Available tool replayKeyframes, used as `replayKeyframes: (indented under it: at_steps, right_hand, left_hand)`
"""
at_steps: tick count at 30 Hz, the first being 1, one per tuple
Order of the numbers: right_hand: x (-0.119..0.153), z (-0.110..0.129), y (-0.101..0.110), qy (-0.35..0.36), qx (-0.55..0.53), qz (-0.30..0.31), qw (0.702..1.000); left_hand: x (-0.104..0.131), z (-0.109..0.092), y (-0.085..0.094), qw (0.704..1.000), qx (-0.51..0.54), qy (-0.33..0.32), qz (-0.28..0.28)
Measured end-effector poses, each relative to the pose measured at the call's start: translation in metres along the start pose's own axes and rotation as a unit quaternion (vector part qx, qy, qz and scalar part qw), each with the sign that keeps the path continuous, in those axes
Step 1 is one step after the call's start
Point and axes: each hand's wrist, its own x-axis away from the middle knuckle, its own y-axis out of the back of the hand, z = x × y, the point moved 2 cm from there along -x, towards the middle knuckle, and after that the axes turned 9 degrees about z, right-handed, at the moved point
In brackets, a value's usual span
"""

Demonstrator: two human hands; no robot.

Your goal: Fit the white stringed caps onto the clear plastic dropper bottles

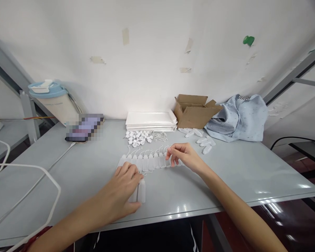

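Observation:
My left hand [127,189] rests low over the near part of the table, thumb spread away from the fingers. Beneath and beside it are small translucent plastic bottles [142,191], partly covered by the hand; the fingertips are at their tops. A row of similar bottles [145,162] lies farther back, with thin white cords [147,152] at their upper ends. Over the right part of that row is my right hand [182,154], its thumb and index finger pinched together near the cords. Whatever sits in that pinch is too small to make out.
White caps [138,138] and loose cords [159,136] lie before a stack of white packets [151,120]. More translucent bottles [206,143] lie near a cardboard box [196,113] and a pale blue cloth [238,120]. Left are a phone [84,129], charging cable [52,166] and tumbler [55,101].

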Motion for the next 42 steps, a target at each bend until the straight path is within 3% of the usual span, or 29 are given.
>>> replayKeyframes:
  at_steps: [8,15,23,29,37,42]
  right_hand:
    - [0.0009,0.0001,0.0008,0.004,0.005,-0.005,1.0]
    - [0.0008,-0.0009,0.0009,-0.004,0.012,-0.007,1.0]
    - [0.0006,-0.0002,0.001,-0.009,0.015,-0.014,1.0]
    - [0.0008,-0.0026,0.0017,-0.004,-0.002,0.004,1.0]
    - [0.0,-0.0031,0.0029,0.0,-0.01,0.007,1.0]
    - [-0.0004,-0.0059,0.0049,0.005,-0.01,0.007,1.0]
  left_hand:
    - [-0.001,-0.0004,0.003,1.0,0.0,0.012,0.022]
    - [0.0006,0.0043,0.0004,1.0,-0.014,-0.004,-0.015]
    - [0.0035,0.0065,-0.0038,1.0,-0.01,-0.015,-0.019]
    - [0.0033,0.0009,0.0012,1.0,0.001,0.018,0.023]
    - [0.0057,0.0044,-0.0028,1.0,-0.006,0.007,0.005]
    - [0.004,0.0056,-0.0023,0.999,-0.008,0.015,0.033]
